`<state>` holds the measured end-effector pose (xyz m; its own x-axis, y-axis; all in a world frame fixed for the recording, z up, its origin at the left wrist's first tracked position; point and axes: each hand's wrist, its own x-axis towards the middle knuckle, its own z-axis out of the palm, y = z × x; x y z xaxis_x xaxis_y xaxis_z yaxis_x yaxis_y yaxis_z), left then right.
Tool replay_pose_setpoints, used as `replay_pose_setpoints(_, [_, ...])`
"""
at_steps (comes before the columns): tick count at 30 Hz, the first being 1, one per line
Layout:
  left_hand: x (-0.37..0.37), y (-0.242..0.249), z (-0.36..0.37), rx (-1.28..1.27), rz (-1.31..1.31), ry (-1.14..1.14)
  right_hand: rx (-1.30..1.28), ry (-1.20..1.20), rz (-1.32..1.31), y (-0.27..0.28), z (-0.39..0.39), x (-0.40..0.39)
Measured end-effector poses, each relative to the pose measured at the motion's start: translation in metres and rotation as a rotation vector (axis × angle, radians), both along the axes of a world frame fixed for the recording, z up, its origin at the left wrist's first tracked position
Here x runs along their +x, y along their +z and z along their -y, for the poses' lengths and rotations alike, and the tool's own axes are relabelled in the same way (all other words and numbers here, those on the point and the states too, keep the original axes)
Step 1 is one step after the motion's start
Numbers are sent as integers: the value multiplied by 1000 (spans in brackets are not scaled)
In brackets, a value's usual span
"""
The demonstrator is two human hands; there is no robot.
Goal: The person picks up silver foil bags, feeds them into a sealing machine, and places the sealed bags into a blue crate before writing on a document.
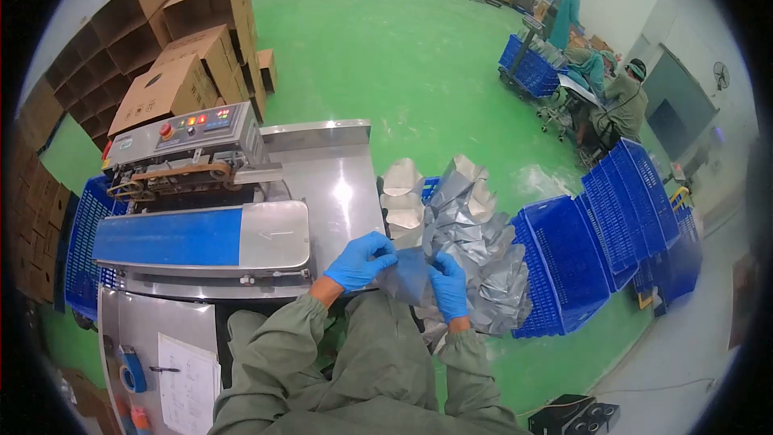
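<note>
A silver foil pouch (405,278) is stretched between my two blue-gloved hands, close over my lap. My left hand (362,262) is closed on its upper left edge, thumb and fingers pinched together. On the opposite edge my right hand (448,283) is closed too, fingers pointing up. Just beyond and to the right lies a heap of similar silver pouches (483,254), partly covering a blue crate beneath. More pouches with a pale sheen (401,189) stand stacked behind my hands, by the steel table's edge.
On the left stands a band sealer (189,137) with a blue conveyor belt (177,238) on a steel table (342,185). Blue crates (564,262) lean at right. Cardboard boxes (169,93) rise behind the sealer. Papers (187,383) and a tape roll (131,372) lie lower left. People (624,101) work far right.
</note>
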<state>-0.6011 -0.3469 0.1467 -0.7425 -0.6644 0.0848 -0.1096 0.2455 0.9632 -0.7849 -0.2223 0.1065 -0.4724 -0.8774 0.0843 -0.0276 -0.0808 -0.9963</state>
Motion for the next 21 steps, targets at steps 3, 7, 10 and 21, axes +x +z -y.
replay_pose_setpoints(3, [5,11,-1,-269,33,-98,-28,-176,-410,2,-1,4])
replay_pose_setpoints(7, [39,24,6,-672,146,-83,-142,-244,-317,17,-4,14])
replay_pose_setpoints(10, [84,38,12,-815,80,76,-247,-252,-408,61,1,33])
replay_pose_setpoints(21, [156,61,110,321,-632,984,-291,-96,109,99,146,144])
